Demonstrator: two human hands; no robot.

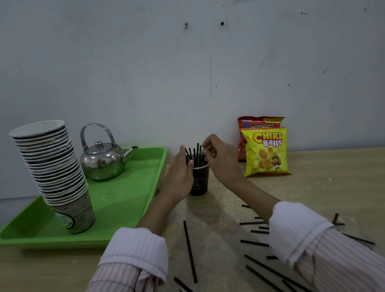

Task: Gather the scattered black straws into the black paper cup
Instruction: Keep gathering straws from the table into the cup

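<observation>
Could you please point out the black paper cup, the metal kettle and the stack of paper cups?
black paper cup [198, 183], head view, on its front wall below the rim.
metal kettle [102, 162], head view, on its round body.
stack of paper cups [55, 173], head view, mid-stack on the rims.

A green tray [126, 199] lies on the left part of the wooden table [355, 189], against the grey wall [179, 64]. On the tray's near left stands a tall, leaning stack of paper cups [55, 173]. Behind the stack, toward the tray's far side, sits a shiny metal kettle [102, 162]. Well to the right of the tray, a yellow snack bag [266, 153] stands before a red snack bag [258, 123], both against the wall.
</observation>
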